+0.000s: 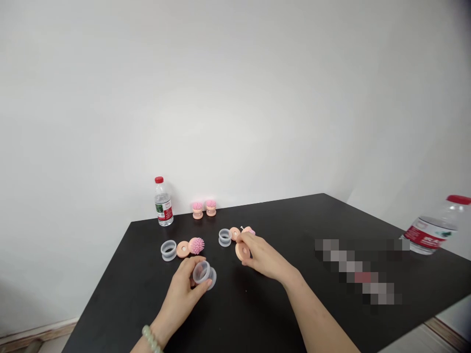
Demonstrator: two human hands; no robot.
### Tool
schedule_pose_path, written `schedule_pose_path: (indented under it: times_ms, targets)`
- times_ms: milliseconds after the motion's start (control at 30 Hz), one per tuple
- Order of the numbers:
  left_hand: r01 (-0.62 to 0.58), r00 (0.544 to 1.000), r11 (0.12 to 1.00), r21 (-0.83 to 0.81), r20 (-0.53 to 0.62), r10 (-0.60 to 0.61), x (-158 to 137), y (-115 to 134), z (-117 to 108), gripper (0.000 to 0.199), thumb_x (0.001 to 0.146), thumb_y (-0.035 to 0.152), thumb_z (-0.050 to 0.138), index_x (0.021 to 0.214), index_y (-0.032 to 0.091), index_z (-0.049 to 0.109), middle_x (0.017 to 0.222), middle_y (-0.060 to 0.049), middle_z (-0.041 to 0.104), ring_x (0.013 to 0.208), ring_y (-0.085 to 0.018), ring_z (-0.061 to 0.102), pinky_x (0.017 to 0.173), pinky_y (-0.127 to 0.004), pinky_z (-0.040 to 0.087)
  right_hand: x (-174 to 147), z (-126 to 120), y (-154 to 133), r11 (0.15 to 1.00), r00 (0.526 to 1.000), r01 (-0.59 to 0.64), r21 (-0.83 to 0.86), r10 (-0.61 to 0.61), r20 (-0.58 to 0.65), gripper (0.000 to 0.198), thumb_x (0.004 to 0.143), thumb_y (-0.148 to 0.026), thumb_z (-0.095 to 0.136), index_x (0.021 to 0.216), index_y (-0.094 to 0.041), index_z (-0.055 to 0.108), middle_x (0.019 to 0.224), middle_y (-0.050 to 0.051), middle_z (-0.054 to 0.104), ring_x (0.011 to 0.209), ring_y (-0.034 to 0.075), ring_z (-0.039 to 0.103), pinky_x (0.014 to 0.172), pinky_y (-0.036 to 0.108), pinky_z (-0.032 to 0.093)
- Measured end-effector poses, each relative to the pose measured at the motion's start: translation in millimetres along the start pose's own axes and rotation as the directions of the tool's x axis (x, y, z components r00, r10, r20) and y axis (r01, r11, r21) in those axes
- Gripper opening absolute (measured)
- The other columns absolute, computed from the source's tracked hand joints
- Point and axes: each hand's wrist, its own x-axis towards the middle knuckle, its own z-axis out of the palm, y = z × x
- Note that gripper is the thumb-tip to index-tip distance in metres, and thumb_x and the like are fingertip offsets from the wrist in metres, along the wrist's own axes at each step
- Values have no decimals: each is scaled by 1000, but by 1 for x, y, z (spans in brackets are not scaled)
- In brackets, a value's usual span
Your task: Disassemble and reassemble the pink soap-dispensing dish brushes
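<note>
My left hand (178, 291), with a beaded bracelet at the wrist, grips a translucent spool-shaped plastic ring (202, 275) tilted above the black table. The fingers of my right hand (267, 257) are closed on the edge of a peach round disc (242, 252) with a pale centre. Just behind that disc lie another peach disc (234, 234) and a partly hidden peach-and-pink piece (248, 230). A second translucent ring (224, 238) stands beside them. Left of these are a third translucent ring (168, 250), a peach disc (183, 249) and a pink bristle head (196, 245).
Two small pink-bristled brushes (197, 211) stand along the back edge by the white wall. A red-capped water bottle (164, 206) is at the back left, another water bottle (432, 233) at the right. A pixelated patch (362, 277) hides something on the black table (239, 314).
</note>
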Motion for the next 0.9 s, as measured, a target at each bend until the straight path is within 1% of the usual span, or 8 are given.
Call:
schedule_pose_path:
  times_ms: [100, 233, 400, 567, 700, 767, 833, 900]
  targets:
    - [3, 1000, 999, 37, 4, -4, 0, -3, 1, 41, 77, 31, 69, 116, 22, 62, 116, -10, 65, 104, -27, 65, 87, -39, 55, 1, 2, 3, 996, 993, -22, -88, 32, 116, 30, 72, 0, 54, 91, -23, 52, 86, -3, 61, 74, 16, 59, 62, 24, 41]
    - [14, 1000, 999, 34, -10, -14, 1, -3, 2, 42, 75, 29, 70, 115, 20, 60, 114, -10, 67, 104, -28, 66, 88, -40, 54, 6, 10, 4, 987, 986, -42, -158, 66, 154, 22, 68, -5, 67, 78, -21, 55, 84, -1, 62, 76, 19, 59, 61, 25, 37]
    - [11, 1000, 999, 46, 12, -12, 1, 1, 2, 36, 77, 29, 68, 111, 20, 60, 107, -8, 67, 97, -26, 66, 85, -40, 54, 8, 14, 5, 970, 980, -42, -239, 86, 178, 26, 64, -7, 75, 78, -21, 60, 87, 1, 62, 82, 22, 60, 65, 28, 38]
    - [8, 1000, 999, 32, 8, -8, 0, 7, 2, 33, 76, 27, 69, 108, 21, 61, 104, -7, 68, 95, -26, 66, 84, -40, 54, 7, 17, 9, 958, 972, -69, -279, 127, 196, 30, 63, -9, 78, 84, -22, 63, 93, 3, 64, 87, 26, 62, 61, 28, 38]
    - [-8, 1000, 1000, 29, 2, 8, 0, 7, 1, 31, 75, 25, 70, 104, 21, 64, 101, -6, 68, 92, -25, 66, 83, -39, 55, 7, 17, 14, 958, 974, -65, -279, 121, 191, 33, 60, -7, 79, 85, -22, 65, 90, 3, 66, 91, 29, 63, 65, 31, 42]
    - [-13, 1000, 999, 36, -2, 13, 0, 5, 0, 31, 74, 24, 70, 104, 22, 65, 101, -6, 68, 92, -26, 66, 82, -39, 55, 6, 14, 15, 963, 980, -55, -263, 103, 172, 35, 61, -8, 78, 90, -22, 67, 93, 4, 67, 91, 29, 63, 66, 31, 45]
    - [-25, 1000, 998, 56, -14, 26, -1, 5, 0, 33, 73, 24, 70, 106, 23, 66, 104, -6, 68, 94, -26, 65, 82, -39, 55, 6, 10, 15, 969, 989, -46, -241, 78, 123, 35, 67, -10, 75, 98, -22, 67, 102, 5, 67, 96, 27, 63, 71, 32, 47]
    - [-38, 999, 995, 95, -8, 39, -1, 6, 0, 35, 73, 23, 70, 108, 25, 66, 107, -7, 68, 97, -27, 64, 84, -40, 54, 5, 4, 15, 972, 997, -49, -228, 60, 40, 30, 75, -12, 69, 104, -22, 65, 110, 7, 65, 103, 27, 61, 79, 33, 49]
